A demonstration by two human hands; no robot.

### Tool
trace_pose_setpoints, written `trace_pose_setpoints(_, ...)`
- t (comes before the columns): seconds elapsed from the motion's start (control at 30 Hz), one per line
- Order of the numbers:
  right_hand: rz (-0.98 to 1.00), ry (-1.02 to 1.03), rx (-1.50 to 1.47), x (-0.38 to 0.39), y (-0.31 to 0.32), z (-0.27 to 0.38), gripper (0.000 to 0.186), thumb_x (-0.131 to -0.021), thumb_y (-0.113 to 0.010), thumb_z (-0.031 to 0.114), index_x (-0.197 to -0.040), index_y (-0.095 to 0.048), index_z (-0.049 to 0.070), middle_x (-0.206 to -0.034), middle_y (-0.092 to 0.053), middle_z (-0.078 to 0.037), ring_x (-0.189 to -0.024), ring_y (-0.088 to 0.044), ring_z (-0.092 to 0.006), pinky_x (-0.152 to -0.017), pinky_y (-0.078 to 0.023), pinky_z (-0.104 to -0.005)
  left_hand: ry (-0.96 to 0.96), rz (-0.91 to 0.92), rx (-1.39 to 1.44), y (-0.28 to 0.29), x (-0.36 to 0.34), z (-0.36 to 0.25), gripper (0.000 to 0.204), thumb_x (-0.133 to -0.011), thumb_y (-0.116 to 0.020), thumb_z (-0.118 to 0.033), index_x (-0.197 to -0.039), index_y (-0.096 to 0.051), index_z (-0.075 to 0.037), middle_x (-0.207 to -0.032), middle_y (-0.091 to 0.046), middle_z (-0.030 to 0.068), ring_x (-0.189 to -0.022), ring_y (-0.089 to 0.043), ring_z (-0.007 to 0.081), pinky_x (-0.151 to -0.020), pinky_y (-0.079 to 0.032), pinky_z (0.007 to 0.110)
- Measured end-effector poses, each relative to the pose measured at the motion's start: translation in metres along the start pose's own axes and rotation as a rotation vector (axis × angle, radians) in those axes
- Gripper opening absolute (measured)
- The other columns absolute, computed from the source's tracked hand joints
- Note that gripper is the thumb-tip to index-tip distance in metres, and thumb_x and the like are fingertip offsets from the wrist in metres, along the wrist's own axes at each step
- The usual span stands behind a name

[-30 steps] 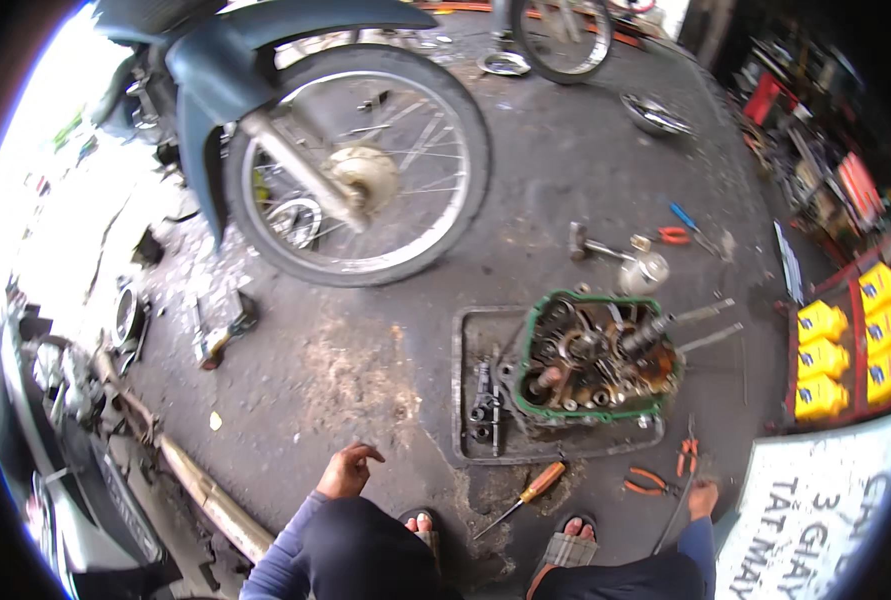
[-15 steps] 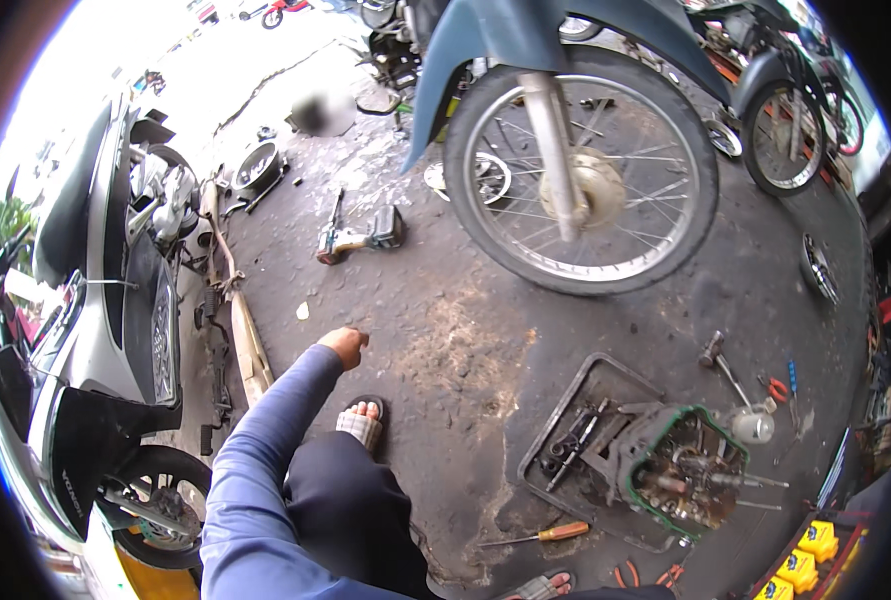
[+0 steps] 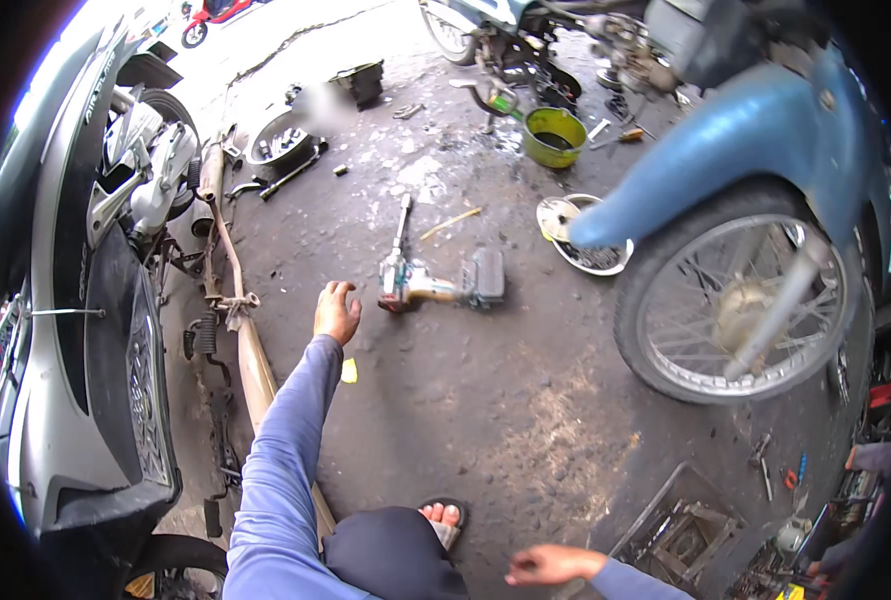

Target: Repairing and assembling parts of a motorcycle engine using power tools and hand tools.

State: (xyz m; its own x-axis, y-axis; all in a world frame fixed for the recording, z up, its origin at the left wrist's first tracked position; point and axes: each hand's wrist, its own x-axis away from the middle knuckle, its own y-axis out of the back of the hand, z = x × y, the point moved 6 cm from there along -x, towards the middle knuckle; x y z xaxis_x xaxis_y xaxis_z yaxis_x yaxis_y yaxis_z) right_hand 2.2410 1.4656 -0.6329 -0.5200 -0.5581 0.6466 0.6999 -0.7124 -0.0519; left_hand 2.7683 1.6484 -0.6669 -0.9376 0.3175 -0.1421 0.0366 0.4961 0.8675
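My left hand (image 3: 337,314) reaches forward over the dark floor, fingers apart and nothing in them. Just right of it lies a cordless impact wrench (image 3: 427,286) with a long socket extension pointing away and a dark battery at its right end. Low in the picture, my right hand (image 3: 555,564) hangs over the floor with fingers loosely bent, thumb apart, and no object visible in it. The metal tray (image 3: 655,512) with greasy engine parts (image 3: 687,538) is to the right of that hand.
A scooter (image 3: 65,380) and a long pipe (image 3: 255,370) line the left. A blue-fendered motorcycle wheel (image 3: 655,330) stands at right. Farther off are a green bowl (image 3: 553,150) of dark liquid and a white basin (image 3: 605,262). Another person's sleeve (image 3: 875,458) shows at the right edge.
The view has shifted left and forward. My left hand has gone from loosely curled to spread, nearer the impact wrench. My right hand has come into view at the bottom.
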Motion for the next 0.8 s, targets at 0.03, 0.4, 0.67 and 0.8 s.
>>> trace_pose_setpoints(0.03,-0.119,-0.025,0.183,-0.05,0.044,0.034,0.045,-0.09,-0.068,0.046,-0.093,-0.064,0.001,-0.096,-0.067,-0.02,-0.09,-0.066,-0.0339,-0.078,-0.052,-0.0416,0.014,-0.006,-0.005,0.003,-0.02,0.016,0.027,-0.084,-0.068,-0.015,-0.109,-0.063,-0.008,-0.113,-0.059,0.0136,-0.113,-0.056,0.0352,-0.096,-0.047,0.043)
trace_pose_setpoints(0.4,-0.623,-0.378,1.082,-0.434,0.339,0.262,0.075,-0.097,-0.05,0.019,-0.16,-0.012,0.013,-0.165,0.004,-0.023,-0.15,-0.001,-0.0504,-0.121,-0.001,-0.0581,0.689,-0.348,1.0,-0.01,-0.253,0.177,0.026,-0.097,-0.062,-0.021,-0.117,-0.059,-0.006,-0.091,-0.066,0.0052,-0.076,-0.067,0.0118,-0.054,-0.05,0.025)
trace_pose_setpoints(0.67,-0.561,-0.503,0.883,-0.461,0.345,0.262,0.083,-0.092,-0.055,0.017,-0.16,-0.008,0.024,-0.165,0.008,-0.022,-0.148,0.002,-0.0531,-0.117,0.002,-0.0667,0.895,-0.503,1.324,-0.006,-0.408,0.242,0.073,-0.096,-0.064,-0.033,-0.149,-0.022,-0.008,-0.114,-0.061,0.02,-0.085,-0.072,0.0338,-0.066,-0.058,0.041)
trace_pose_setpoints(0.8,-0.592,-0.499,0.865,-0.467,0.341,0.255,0.085,-0.093,-0.054,0.017,-0.16,-0.004,0.027,-0.165,0.01,-0.02,-0.148,0.004,-0.0537,-0.116,0.003,-0.0684,0.872,-0.392,1.629,-0.019,-0.458,0.274,0.057,-0.101,-0.053,-0.039,-0.143,-0.032,-0.005,-0.133,-0.05,0.0241,-0.092,-0.069,0.0467,-0.072,-0.06,0.054)
